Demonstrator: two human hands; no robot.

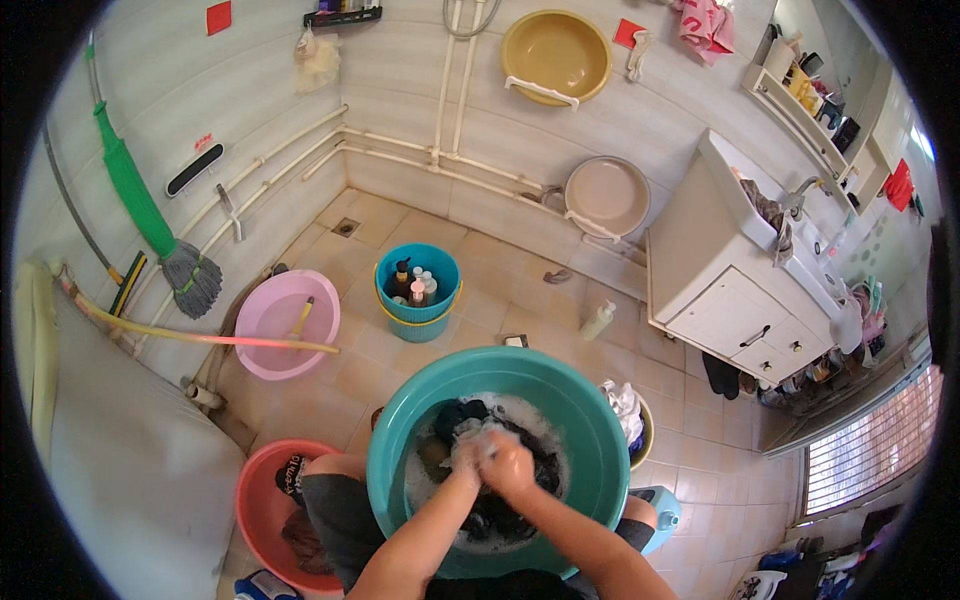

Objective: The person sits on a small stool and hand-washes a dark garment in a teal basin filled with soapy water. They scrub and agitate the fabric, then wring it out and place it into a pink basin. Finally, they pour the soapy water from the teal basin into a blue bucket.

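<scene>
A large teal tub stands between my knees, holding sudsy water and dark wet clothes. Over its middle my left hand and my right hand are pressed together, fingers closed. Between them is a bunched, foam-covered piece of laundry, pale with suds; its exact kind cannot be made out. Dark cloth lies in the foam just beyond my hands. My fingers are partly hidden by suds and by each other.
Left of the tub are a red basin with dark clothes and a pink basin with a yellow-handled brush. A blue bucket of bottles stands ahead. On the right, a basin holds white laundry; a light-blue jug sits nearby.
</scene>
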